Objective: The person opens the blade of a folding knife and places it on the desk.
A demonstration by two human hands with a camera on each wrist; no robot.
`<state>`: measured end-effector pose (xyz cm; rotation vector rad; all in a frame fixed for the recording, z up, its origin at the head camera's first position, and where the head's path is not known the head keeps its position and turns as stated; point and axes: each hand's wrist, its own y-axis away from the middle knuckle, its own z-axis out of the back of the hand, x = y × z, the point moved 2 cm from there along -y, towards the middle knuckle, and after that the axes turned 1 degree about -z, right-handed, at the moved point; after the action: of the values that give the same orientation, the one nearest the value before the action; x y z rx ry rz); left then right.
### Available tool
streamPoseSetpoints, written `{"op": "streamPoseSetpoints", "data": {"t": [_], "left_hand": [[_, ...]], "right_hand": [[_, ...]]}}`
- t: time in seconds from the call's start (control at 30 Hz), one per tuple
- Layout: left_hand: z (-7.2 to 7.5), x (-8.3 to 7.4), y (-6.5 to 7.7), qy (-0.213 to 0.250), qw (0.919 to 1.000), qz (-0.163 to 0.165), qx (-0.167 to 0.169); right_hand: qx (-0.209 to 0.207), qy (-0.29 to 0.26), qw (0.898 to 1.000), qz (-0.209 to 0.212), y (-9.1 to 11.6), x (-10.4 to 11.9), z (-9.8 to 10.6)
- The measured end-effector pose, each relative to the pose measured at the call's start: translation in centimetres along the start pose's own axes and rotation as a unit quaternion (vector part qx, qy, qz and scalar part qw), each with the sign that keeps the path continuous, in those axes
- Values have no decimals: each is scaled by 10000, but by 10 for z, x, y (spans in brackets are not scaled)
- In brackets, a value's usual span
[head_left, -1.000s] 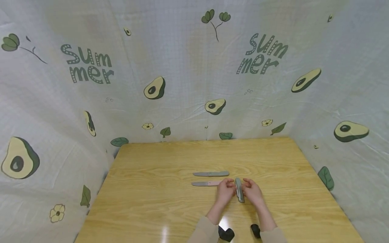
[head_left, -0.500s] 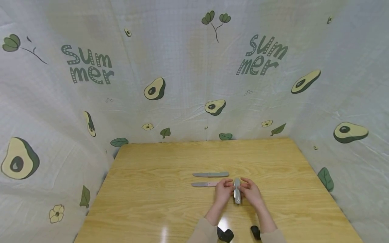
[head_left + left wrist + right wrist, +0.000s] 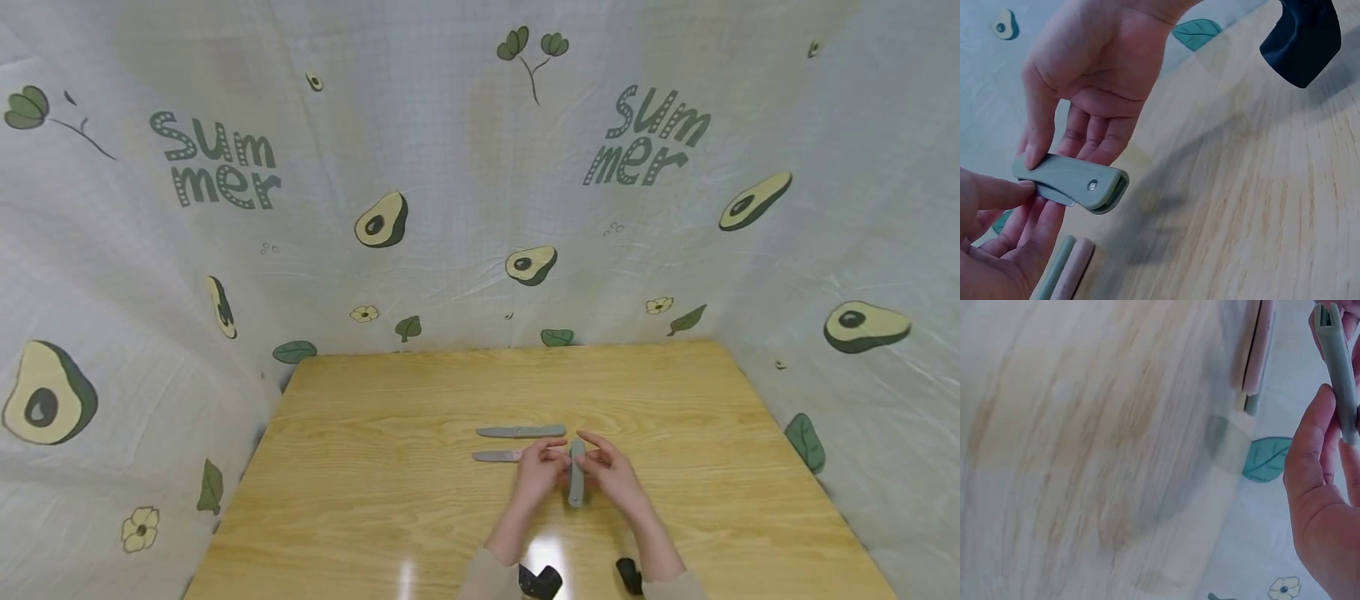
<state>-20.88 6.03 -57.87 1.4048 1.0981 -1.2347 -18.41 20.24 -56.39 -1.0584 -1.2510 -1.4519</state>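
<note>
A grey-green folding knife [image 3: 577, 479] is held up between both hands over the table, its handle running toward the person. In the left wrist view, a sliver of the folded blade shows along the edge of the knife [image 3: 1079, 178]. My right hand [image 3: 615, 477] pinches the handle between thumb and fingers. My left hand [image 3: 538, 477] has its thumb and fingertips at the blade side, pinching there. Beyond the hands lies an unfolded grey-green knife [image 3: 521, 432]. Nearer is an unfolded pink-handled knife [image 3: 495, 456], its handle mostly covered by my left hand.
The wooden table [image 3: 360, 500] spreads out around the hands. A pale curtain [image 3: 450, 150] printed with avocados and leaves hangs behind and on both sides. Black wrist devices [image 3: 540, 582] sit by the forearms at the near edge.
Both hands have shifted slightly left with the folding knife. The knife has turned, its near end swinging left, so the bright metal edge seen earlier is out of sight in the head view.
</note>
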Motion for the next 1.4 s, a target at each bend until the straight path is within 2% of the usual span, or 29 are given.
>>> {"op": "streamPoseSetpoints", "data": {"t": [0.3, 0.5, 0.67, 0.83, 1.07, 1.4], "left_hand": [[16, -9, 14, -245, 9994, -63, 236], [28, -5, 21, -285, 9992, 7, 284], [36, -1, 25, -286, 9993, -82, 244], [43, 4, 27, -324, 9988, -168, 315], [49, 9, 28, -26, 9993, -22, 364], [56, 8, 31, 432, 9976, 85, 530]], "right_hand": [[266, -225, 9993, 102, 6, 2, -14], [374, -251, 9990, 47, 12, 2, -25], [322, -244, 9992, -20, 16, 0, -33], [468, -244, 9986, 62, 19, -2, -38], [505, -186, 9985, 113, 20, 0, -42], [561, -129, 9983, -29, 21, 2, -45]]}}
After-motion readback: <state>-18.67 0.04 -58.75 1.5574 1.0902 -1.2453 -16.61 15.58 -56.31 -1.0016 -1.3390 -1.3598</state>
